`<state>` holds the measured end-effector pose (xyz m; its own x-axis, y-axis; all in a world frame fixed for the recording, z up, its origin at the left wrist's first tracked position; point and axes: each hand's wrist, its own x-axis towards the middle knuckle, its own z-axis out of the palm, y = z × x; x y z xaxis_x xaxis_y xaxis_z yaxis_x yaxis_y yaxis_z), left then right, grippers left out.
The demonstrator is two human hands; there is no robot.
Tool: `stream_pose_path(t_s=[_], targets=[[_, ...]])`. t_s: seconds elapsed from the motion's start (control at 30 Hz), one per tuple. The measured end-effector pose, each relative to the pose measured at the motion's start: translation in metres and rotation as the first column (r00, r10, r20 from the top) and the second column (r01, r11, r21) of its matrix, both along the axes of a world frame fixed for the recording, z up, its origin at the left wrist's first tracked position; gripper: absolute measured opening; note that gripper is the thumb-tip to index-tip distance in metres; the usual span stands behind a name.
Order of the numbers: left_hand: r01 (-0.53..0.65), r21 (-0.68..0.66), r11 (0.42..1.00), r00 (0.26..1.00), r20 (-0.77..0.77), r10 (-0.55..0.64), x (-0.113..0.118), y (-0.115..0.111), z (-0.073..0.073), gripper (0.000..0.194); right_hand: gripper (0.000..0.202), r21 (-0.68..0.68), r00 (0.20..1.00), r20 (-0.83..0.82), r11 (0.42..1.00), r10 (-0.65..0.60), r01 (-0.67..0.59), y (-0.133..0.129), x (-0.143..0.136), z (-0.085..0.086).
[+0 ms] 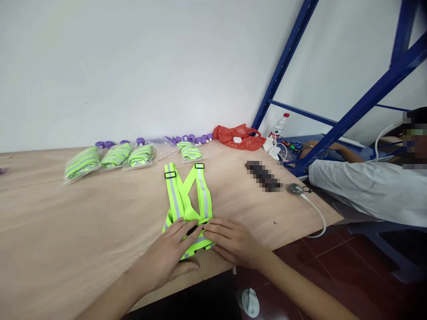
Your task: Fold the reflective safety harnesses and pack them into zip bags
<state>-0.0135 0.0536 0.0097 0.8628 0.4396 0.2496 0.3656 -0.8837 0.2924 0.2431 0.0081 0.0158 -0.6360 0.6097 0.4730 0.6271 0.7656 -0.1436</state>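
A fluorescent yellow-green reflective vest (175, 195) made of straps with grey bands and black buckles lies partly folded on the table, near its front edge. Across its lower left part rests my left hand (170, 249), fingers stretched out flat and thumb apart on the near side. My right hand (233, 242) lies on the vest's lower right edge with its fingers straight, their tips close to those of the left. Under the fingertips a black piece of the vest shows in part; the rest of it is covered.
Bagged folded vests (83, 163) lie along the back left, with purple round items (140, 141) behind them. Farther right are a red plastic bag (238, 135), a blurred dark object (263, 176) and a round device with a white cable (295, 189). A blue metal frame (287, 53) and a seated person (367, 186) are at right.
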Motion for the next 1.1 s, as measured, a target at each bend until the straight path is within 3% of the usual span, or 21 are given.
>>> stream_pose_path(t_s=[0.27,0.5,0.63,0.8,0.93,1.1], targets=[[0.024,0.274,0.962,0.998,-0.067,-0.005,-0.003,-0.001,-0.006,0.056,0.029,0.016,0.997,-0.076,1.0,0.0,0.001,0.001,-0.004,0.003],[0.071,0.412,0.908,0.996,-0.075,-0.044,-0.013,-0.012,0.004,0.054,0.027,-0.016,0.994,-0.108,1.0,-0.007,0.005,0.005,-0.006,0.008],[0.041,0.353,0.935,0.999,-0.03,-0.033,-0.017,-0.014,0.006,0.058,0.024,-0.072,0.988,-0.152,0.997,0.004,-0.015,0.01,-0.004,0.011],[0.006,0.103,0.995,0.994,0.105,-0.016,-0.01,0.01,0.011,0.058,0.02,-0.258,0.979,-0.196,0.966,-0.06,0.007,0.032,-0.005,0.01],[-0.095,-0.049,0.994,0.984,0.148,0.101,-0.004,0.028,0.01,0.058,0.026,-0.296,0.97,-0.225,0.955,-0.096,0.026,0.057,-0.009,0.006],[-0.191,-0.126,0.974,0.968,0.143,0.208,0.005,0.036,0.006,0.045,0.03,-0.369,0.976,-0.162,0.926,-0.148,0.079,0.08,-0.011,0.001]])
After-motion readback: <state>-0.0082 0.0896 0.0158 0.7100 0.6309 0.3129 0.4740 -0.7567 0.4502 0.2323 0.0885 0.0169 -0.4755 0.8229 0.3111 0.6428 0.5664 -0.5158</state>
